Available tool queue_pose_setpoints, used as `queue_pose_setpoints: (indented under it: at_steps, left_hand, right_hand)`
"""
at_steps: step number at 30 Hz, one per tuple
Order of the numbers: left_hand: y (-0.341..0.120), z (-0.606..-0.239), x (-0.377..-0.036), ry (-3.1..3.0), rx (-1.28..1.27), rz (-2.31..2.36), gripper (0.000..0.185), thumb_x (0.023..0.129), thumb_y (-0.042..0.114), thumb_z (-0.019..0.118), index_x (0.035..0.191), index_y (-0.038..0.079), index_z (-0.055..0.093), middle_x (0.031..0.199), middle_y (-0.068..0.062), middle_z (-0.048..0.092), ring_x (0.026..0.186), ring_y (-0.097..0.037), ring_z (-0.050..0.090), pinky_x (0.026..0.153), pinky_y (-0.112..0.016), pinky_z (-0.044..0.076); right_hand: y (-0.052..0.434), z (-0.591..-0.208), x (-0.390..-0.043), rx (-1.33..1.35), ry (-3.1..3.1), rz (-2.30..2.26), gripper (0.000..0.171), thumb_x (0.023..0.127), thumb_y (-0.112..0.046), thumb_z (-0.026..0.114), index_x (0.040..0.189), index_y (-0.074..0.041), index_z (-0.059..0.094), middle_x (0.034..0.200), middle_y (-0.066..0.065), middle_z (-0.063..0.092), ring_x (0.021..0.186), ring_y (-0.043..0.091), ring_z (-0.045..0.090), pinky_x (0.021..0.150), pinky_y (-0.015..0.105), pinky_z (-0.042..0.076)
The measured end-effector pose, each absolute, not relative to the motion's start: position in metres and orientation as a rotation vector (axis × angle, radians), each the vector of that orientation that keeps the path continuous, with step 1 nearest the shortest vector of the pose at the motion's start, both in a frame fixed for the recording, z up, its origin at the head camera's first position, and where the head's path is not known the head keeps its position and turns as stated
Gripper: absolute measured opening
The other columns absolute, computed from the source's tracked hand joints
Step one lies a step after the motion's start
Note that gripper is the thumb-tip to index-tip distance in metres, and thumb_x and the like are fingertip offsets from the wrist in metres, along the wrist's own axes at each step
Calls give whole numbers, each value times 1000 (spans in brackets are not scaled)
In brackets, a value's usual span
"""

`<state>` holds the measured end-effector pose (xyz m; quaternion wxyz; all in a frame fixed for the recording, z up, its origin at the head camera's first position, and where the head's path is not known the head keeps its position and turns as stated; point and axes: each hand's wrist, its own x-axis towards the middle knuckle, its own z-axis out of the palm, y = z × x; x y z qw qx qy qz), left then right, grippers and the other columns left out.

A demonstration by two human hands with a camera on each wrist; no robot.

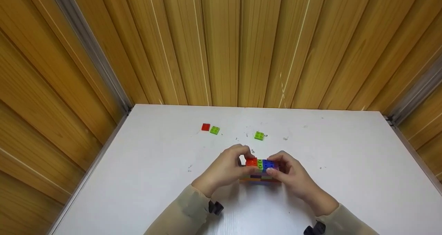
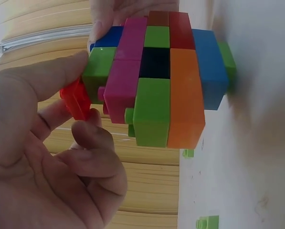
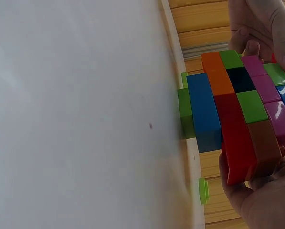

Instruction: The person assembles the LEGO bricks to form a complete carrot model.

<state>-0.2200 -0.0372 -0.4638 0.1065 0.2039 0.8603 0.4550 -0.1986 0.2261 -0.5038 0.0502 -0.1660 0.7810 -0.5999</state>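
A stack of coloured toy building bricks (image 2: 185, 102) is between both hands, built of several layers with orange, red, magenta, green and blue bricks. My left hand (image 1: 226, 167) pinches a red brick (image 2: 77, 101) between thumb and fingers at the top left end, beside a green brick (image 2: 98, 71); it looks tilted against the stack. My right hand (image 1: 297, 176) grips the stack's right end, thumb by the blue top brick (image 1: 268, 164) and fingers behind. Beneath the blue layer (image 3: 204, 112), a green brick (image 3: 185, 112) is lowest; whether it touches the table I cannot tell.
On the white table (image 1: 148, 159) behind the hands lie a flat red piece (image 1: 205, 127) with a green brick (image 1: 214, 130) close by. Another green brick (image 1: 259, 135) lies farther right. Wood-look panels (image 1: 221, 45) stand at the back and sides.
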Motion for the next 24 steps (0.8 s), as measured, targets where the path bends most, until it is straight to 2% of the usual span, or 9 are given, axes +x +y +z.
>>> queue_pose_setpoints:
  at_steps: [8, 13, 18, 24]
  left_hand:
    - [-38, -469, -223, 2483, 583, 1410, 26, 96, 38, 92, 110, 29, 73, 115, 9, 71, 104, -20, 63, 87, -31, 52]
    - [-37, -477, -228, 2418, 552, 1453, 32, 92, 33, 97, 116, 27, 77, 114, 9, 74, 104, -18, 67, 95, -31, 58]
    - [-34, -489, -231, 2339, 584, 1548, 30, 90, 22, 98, 113, 23, 79, 111, 9, 78, 101, -10, 69, 97, -28, 60]
    - [-34, -496, -229, 2285, 569, 1632, 26, 90, 17, 98, 106, 23, 79, 108, 9, 78, 100, -11, 66, 93, -25, 59]
  right_hand:
    - [227, -503, -198, -516, 2392, -1823, 31, 105, -9, 79, 132, 0, 65, 121, 1, 70, 102, 11, 64, 89, 21, 53]
    - [227, -502, -199, -542, 2377, -1834, 31, 106, -8, 77, 133, 2, 65, 121, 1, 69, 101, 11, 63, 88, 21, 54]
    - [228, -500, -199, -516, 2361, -1820, 32, 106, -10, 77, 134, 1, 64, 127, 7, 68, 105, 14, 64, 91, 21, 56]
    - [231, -494, -202, -530, 2379, -1735, 32, 107, -15, 78, 133, -3, 65, 130, 16, 67, 106, 16, 65, 93, 22, 56]
